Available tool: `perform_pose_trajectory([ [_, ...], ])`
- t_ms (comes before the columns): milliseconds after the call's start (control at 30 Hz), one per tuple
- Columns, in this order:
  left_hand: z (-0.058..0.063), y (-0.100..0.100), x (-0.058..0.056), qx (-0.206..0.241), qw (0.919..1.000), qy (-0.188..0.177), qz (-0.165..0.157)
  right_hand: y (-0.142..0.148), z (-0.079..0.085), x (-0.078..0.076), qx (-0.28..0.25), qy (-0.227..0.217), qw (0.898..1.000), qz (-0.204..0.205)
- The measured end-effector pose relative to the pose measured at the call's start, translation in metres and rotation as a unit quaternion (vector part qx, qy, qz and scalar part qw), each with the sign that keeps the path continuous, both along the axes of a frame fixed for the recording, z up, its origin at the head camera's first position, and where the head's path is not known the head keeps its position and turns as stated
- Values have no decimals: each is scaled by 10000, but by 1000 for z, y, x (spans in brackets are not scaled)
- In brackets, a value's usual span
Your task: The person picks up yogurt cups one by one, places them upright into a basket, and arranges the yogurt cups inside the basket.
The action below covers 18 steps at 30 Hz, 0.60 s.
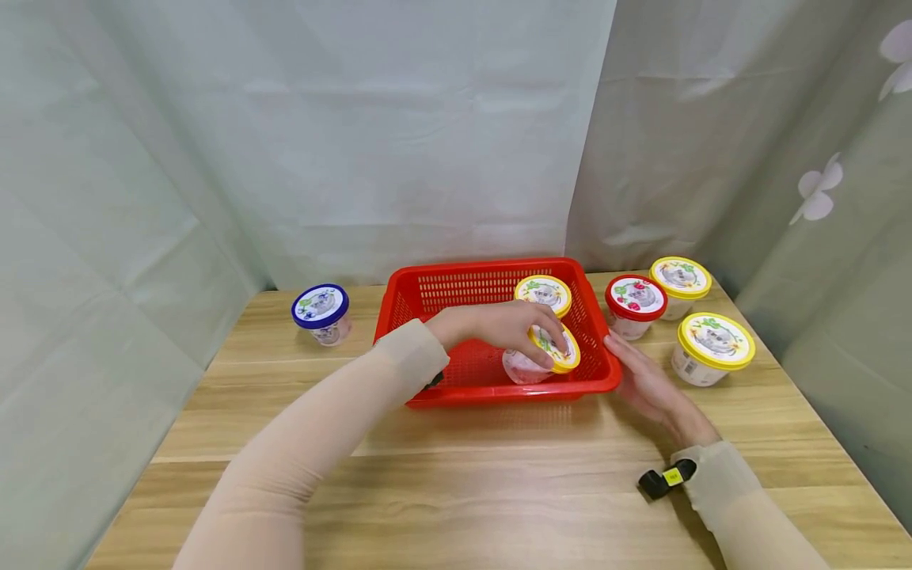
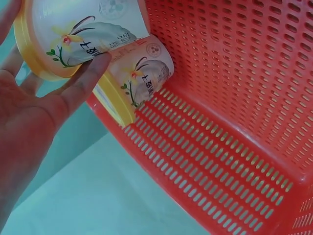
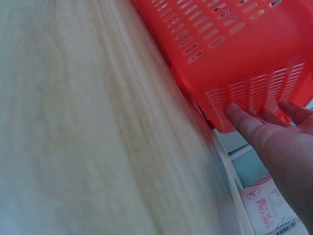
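Observation:
A red plastic basket (image 1: 492, 395) with slotted walls stands on the table. Inside its right half, my left hand (image 1: 492, 321) grips a tilted yellow-lidded tub (image 1: 526, 369) by the lid, fingers and thumb spread round the rim. The left wrist view shows this tub (image 2: 105, 29) with a vanilla flower printed on its side. Just behind it in the basket is a second yellow-lidded tub (image 1: 543, 294). My right hand (image 1: 651, 388) touches the basket's right wall from outside; in the right wrist view the fingers (image 3: 244, 122) look mostly straight.
Right of the basket stand a red-lidded tub (image 1: 636, 299) and two yellow-lidded tubs, one at the back (image 1: 680, 279) and one nearer (image 1: 715, 342). A blue-lidded tub (image 1: 321, 309) stands at the left. Pale curtains (image 1: 413, 142) hang behind the wooden table (image 1: 470, 491).

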State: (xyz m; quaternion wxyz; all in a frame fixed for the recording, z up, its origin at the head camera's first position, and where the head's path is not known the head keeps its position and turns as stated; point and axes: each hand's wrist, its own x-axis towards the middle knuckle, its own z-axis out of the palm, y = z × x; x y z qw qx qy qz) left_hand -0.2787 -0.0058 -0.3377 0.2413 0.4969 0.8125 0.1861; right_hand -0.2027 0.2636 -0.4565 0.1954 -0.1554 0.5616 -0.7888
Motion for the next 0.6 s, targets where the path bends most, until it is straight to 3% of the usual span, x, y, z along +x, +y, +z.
perform_pose_trajectory([
  [233,-6,2,-1,-181,9998,-36,63,-3,-1,1,39,48,10000,-24],
  [600,5,-8,-3,-566,9979,-255,169,-2,1,0,83,-59,9999,-92],
])
